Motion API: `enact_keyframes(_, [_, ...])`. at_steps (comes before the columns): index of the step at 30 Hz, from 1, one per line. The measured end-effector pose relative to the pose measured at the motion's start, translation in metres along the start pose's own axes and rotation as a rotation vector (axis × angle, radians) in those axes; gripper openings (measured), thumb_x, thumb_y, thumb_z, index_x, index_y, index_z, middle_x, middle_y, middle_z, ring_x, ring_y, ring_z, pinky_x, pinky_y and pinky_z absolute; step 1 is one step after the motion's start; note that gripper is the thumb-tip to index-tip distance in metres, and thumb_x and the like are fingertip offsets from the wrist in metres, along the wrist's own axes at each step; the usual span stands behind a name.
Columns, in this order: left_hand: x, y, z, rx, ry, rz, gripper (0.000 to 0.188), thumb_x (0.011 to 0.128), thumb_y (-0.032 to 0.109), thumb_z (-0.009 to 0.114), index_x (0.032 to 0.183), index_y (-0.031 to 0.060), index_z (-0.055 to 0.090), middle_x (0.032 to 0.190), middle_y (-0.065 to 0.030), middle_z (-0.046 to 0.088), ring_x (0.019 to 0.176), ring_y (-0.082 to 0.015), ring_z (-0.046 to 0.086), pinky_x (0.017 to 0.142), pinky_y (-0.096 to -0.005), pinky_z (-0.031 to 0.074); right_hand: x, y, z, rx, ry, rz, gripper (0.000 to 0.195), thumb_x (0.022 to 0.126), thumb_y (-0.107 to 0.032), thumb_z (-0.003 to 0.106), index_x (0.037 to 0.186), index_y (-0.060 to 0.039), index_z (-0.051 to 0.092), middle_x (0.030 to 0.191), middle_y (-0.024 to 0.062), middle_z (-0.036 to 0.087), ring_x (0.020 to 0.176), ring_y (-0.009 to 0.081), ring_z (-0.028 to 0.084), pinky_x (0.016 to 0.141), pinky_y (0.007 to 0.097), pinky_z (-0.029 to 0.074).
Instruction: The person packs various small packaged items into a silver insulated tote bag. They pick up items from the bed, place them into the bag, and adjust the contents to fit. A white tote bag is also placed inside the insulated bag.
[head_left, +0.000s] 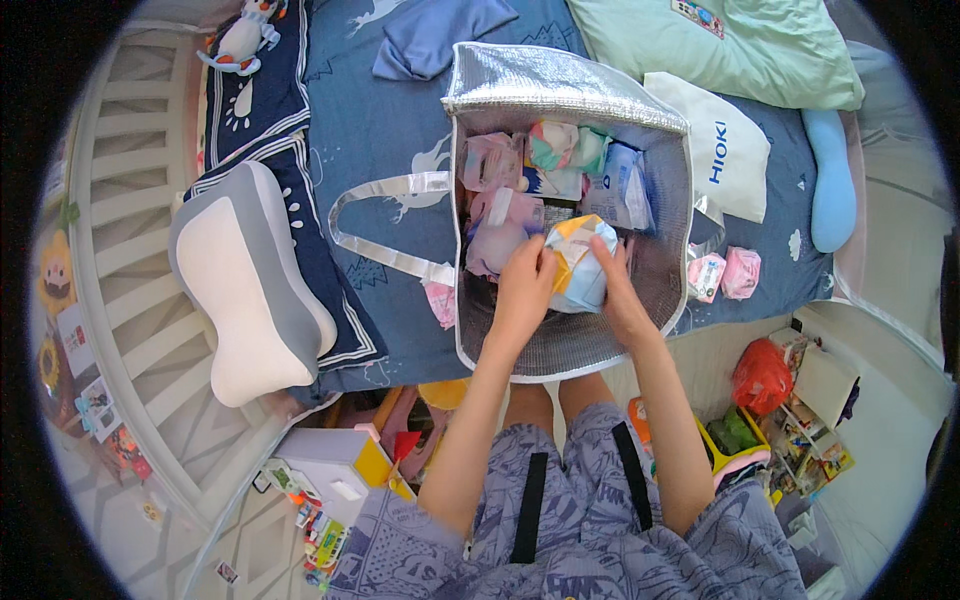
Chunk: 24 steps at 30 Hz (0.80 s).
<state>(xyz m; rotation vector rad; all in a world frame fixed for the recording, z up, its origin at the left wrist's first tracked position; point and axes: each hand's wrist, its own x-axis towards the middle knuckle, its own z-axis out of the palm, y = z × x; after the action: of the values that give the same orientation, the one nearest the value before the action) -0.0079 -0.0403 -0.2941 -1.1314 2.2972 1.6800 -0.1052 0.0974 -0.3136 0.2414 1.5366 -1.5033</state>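
Observation:
A wide silver insulated bag (570, 367) stands unzipped on the bed, its foil-lined lid (555, 79) folded back. Over its opening, my left hand (521, 289) and my right hand (622, 292) grip a light blue and yellow plastic-wrapped package (583, 262) from both sides. Inside the bag sit pink packages (495, 161), a pink and green wrapped pack (555, 142) and a blue and white pack (621, 187). What lies under my hands is partly hidden.
A contoured foam pillow (247, 285) lies left of the bag. Two small pink packs (724, 276) and a white cloth pouch (720, 146) with lettering are on the right. A green pillow (720, 45) and blue cloth (435, 37) lie beyond. White bed rails (142, 225) border the left.

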Motion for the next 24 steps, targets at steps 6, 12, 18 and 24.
enact_keyframes(6, [0.069,-0.048,0.025,-0.107,0.064,-0.037,0.026,0.101,0.025,0.05,0.099,-0.0009,0.055,0.091,-0.0278,0.062,0.09,-0.0442,0.061,0.079,-0.044,0.047,0.043,0.025,0.021,0.011,0.239,0.071,0.08,0.09,-0.033,0.071,0.153,-0.0071,0.029,0.143,0.0157,0.051,0.129,0.029,0.053,0.104,0.04,0.046])
enact_keyframes(12, [0.064,-0.07,0.003,-0.163,-0.055,-0.135,0.041,0.103,0.029,0.046,0.127,-0.0025,0.059,0.118,-0.0186,0.067,0.111,-0.0273,0.064,0.094,-0.0358,0.046,0.049,0.025,0.034,-0.005,0.193,0.134,0.077,0.089,-0.027,0.066,0.154,-0.0062,0.029,0.141,0.0174,0.052,0.126,0.0298,0.055,0.102,0.0396,0.047])
enact_keyframes(18, [0.063,-0.069,0.023,-0.045,0.14,-0.085,0.034,0.102,0.027,0.045,0.111,-0.0026,0.06,0.106,-0.0269,0.067,0.103,-0.0439,0.063,0.087,-0.0471,0.048,0.076,0.067,0.016,-0.267,0.122,-0.044,0.082,0.094,-0.047,0.059,0.154,-0.0004,0.028,0.142,0.0205,0.052,0.129,0.0325,0.053,0.108,0.0386,0.041])
enact_keyframes(24, [0.075,-0.088,0.019,-0.005,0.286,-0.159,0.033,0.1,0.029,0.047,0.104,-0.0009,0.06,0.103,-0.0307,0.066,0.1,-0.0498,0.062,0.086,-0.0511,0.048,0.078,0.081,-0.025,-0.587,-0.027,-0.073,0.064,0.101,-0.043,0.043,0.15,-0.0021,0.039,0.148,0.0189,0.051,0.132,0.0398,0.05,0.107,0.044,0.041])
